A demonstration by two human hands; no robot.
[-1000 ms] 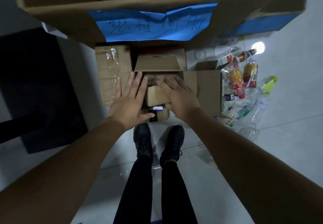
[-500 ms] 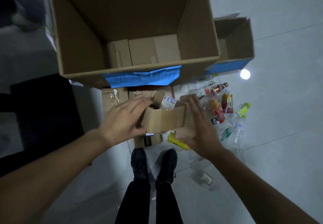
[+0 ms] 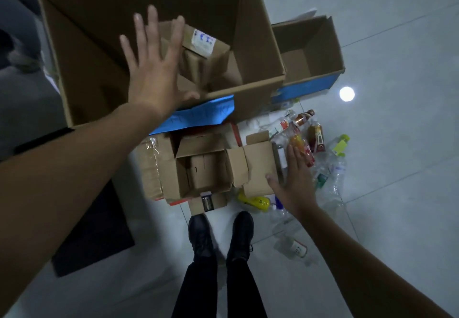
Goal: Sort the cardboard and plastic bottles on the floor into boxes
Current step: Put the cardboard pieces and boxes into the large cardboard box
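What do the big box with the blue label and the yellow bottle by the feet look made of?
Big box: corrugated cardboard by the look, matte brown with creased fold lines. Its blue label looks like paper, wrinkled, with handwriting. Yellow bottle: probably plastic, glossy, though blurred.

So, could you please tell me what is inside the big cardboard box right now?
A small cardboard box with a white label lies inside the big cardboard box. The open left hand covers part of it and the floor beneath.

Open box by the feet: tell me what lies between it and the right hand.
In the head view, only the open box's own folded-out cardboard flap lies there; the right hand hovers at its edge.
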